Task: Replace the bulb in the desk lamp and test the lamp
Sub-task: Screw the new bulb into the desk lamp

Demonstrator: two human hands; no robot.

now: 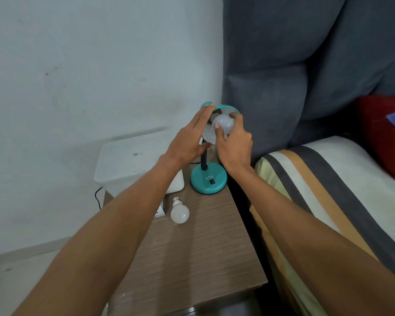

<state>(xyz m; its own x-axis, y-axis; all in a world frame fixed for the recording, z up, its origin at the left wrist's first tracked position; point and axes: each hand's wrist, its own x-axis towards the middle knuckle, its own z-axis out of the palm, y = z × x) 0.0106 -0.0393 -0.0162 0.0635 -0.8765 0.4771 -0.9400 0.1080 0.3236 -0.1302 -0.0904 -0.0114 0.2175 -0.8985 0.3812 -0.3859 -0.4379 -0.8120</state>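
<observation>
A teal desk lamp stands on its round base (208,180) at the back of a wooden bedside table (192,252). Its shade (229,108) is tilted towards me and unlit. My left hand (189,140) lies against the left side of the shade, fingers spread around it. My right hand (234,142) grips a white bulb (224,124) that sits in the shade's mouth, at the socket. A second white bulb (179,212) lies loose on the table, screw cap pointing away from me.
A translucent lidded plastic box (128,165) stands left of the lamp, with a black cable (98,197) hanging beside it. A small carton (161,210) peeks out under my left forearm. A grey padded headboard (294,65) and a striped bed (328,190) lie to the right.
</observation>
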